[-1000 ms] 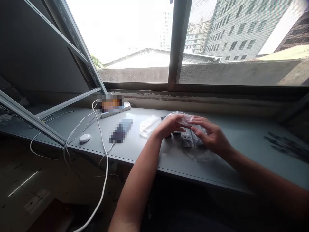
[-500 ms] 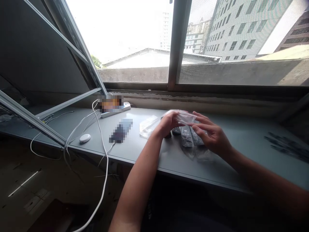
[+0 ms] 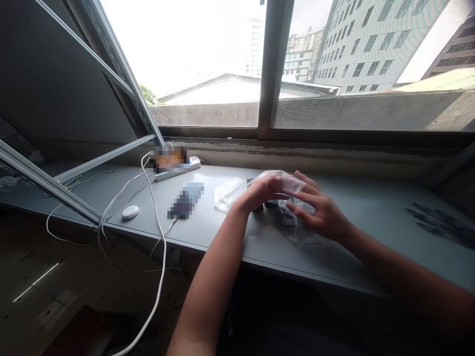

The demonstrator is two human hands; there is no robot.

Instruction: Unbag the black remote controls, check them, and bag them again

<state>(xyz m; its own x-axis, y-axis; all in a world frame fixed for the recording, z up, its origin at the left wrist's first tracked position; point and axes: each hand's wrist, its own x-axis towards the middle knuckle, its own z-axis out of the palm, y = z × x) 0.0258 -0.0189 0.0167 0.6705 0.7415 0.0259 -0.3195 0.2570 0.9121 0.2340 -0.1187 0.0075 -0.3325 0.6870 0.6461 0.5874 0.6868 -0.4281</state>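
My left hand is bent over the table with a clear plastic bag held in its fingers. My right hand is at the bag's right end, its fingers spread and nearly straight, close to or touching the film. Under both hands, dark items in clear plastic wrapping lie on the table, partly covered by the right hand. A small dark object shows beneath my left wrist. To the left of that wrist lies another clear plastic bag, flat on the surface.
On the grey table a blurred-out phone lies with a cable plugged in. Further left are a white round case, a power strip and loose white cables. Dark strands lie at far right.
The bag in my left hand has shifted slightly right and down. My right hand has moved a little left and lower, covering more of the wrapped dark items.
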